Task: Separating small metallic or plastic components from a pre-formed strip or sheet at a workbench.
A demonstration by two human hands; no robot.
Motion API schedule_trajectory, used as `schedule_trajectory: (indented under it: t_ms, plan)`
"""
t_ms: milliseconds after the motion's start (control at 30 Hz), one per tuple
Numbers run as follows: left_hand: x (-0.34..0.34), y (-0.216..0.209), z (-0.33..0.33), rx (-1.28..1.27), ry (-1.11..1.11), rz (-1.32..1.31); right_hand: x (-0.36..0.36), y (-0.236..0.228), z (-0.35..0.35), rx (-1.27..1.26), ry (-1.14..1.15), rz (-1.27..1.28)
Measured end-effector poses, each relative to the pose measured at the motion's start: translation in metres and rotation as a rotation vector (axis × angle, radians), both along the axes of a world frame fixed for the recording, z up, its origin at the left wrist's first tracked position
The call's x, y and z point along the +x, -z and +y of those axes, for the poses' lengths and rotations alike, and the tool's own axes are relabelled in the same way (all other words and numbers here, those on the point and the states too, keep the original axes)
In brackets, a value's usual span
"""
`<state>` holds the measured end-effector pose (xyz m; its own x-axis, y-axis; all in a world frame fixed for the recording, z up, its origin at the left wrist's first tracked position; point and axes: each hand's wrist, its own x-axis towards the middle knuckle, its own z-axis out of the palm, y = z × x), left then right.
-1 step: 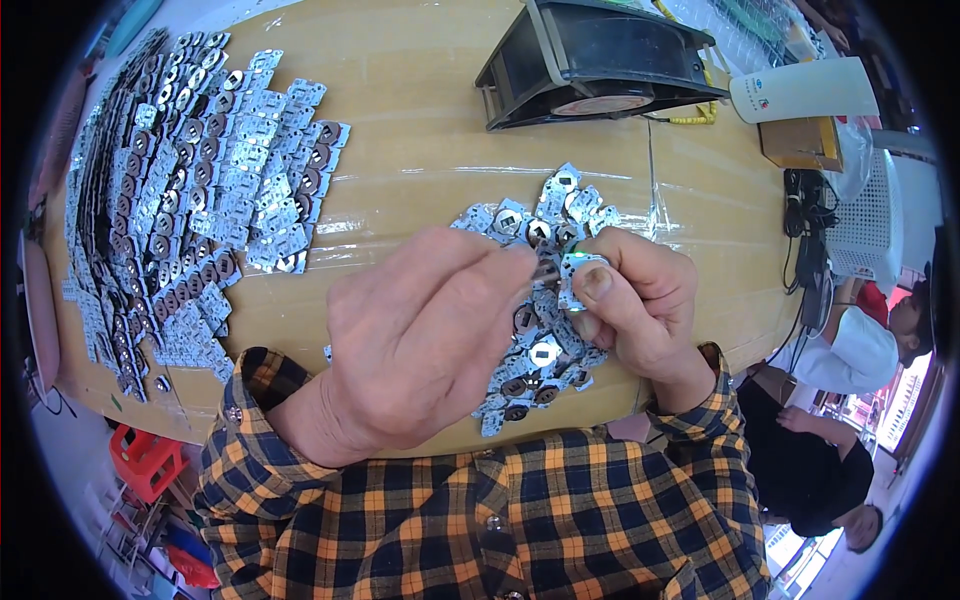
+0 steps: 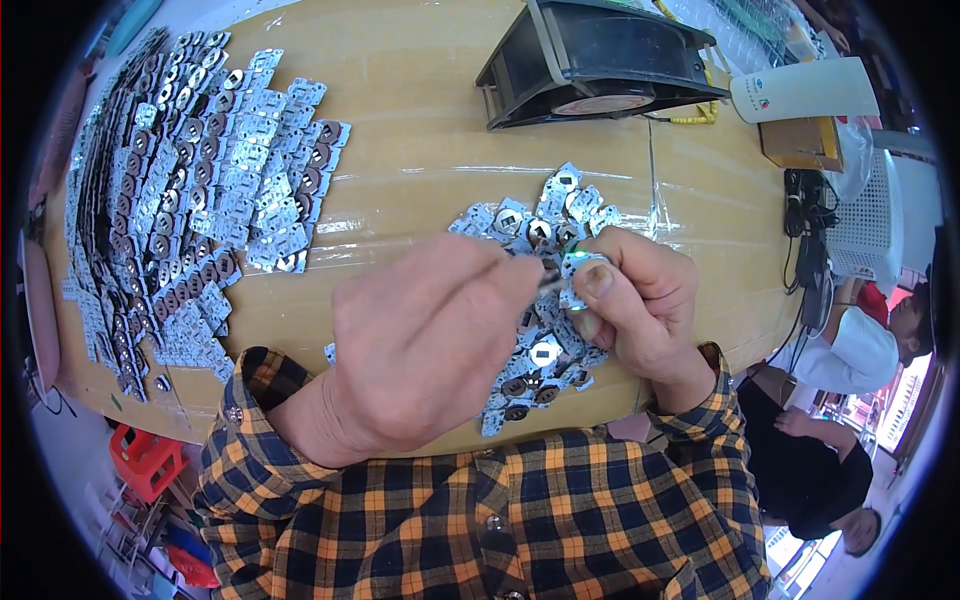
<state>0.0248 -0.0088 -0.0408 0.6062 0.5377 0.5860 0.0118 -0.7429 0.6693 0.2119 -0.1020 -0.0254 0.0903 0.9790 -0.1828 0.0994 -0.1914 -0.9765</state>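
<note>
My right hand (image 2: 640, 295) pinches a small white circuit board (image 2: 572, 285) between thumb and fingers, and a green light glows on its upper edge. My left hand (image 2: 430, 340) is closed with its back upward. From its fingertips pokes a thin metal tool (image 2: 551, 284), blurred, its tip close to the board's left edge; I cannot tell whether it touches. Beneath both hands lies a loose pile of similar small boards (image 2: 545, 355), several carrying round metal coin-cell holders. My left hand hides part of this pile.
Rows of stacked boards (image 2: 220, 160) cover the left of the brown table (image 2: 400, 120). A black fan (image 2: 600, 65) stands at the back, beside a white cup (image 2: 805, 90) and a cardboard box (image 2: 800, 145). Black cables (image 2: 808, 225) lie at the right edge. Other people (image 2: 840, 350) are beyond.
My left hand has shifted slightly to the right, bringing the tool's tip a little lower by the board. My right hand and the board stay in place.
</note>
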Motion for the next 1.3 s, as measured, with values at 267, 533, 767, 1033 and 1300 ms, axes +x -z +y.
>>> schedule_trajectory:
  t_ms: [267,533,767,1033,1300]
  plan:
    - [-0.003,-0.001,0.007,-0.062,0.029,0.034,0.006,0.006,0.005,0.122,-0.023,-0.191]
    - [-0.004,-0.008,0.008,-0.213,0.125,0.135,0.008,0.008,0.008,0.377,-0.107,-0.451]
    - [-0.008,-0.012,0.008,-0.554,0.220,0.092,0.010,0.010,0.008,0.452,-0.228,-0.445]
    - [-0.011,-0.012,0.005,-0.975,0.239,0.093,0.007,-0.001,0.005,0.248,-0.164,-0.215]
    - [-0.008,-0.006,0.002,-0.865,0.305,0.068,0.006,0.011,0.007,0.440,-0.244,-0.430]
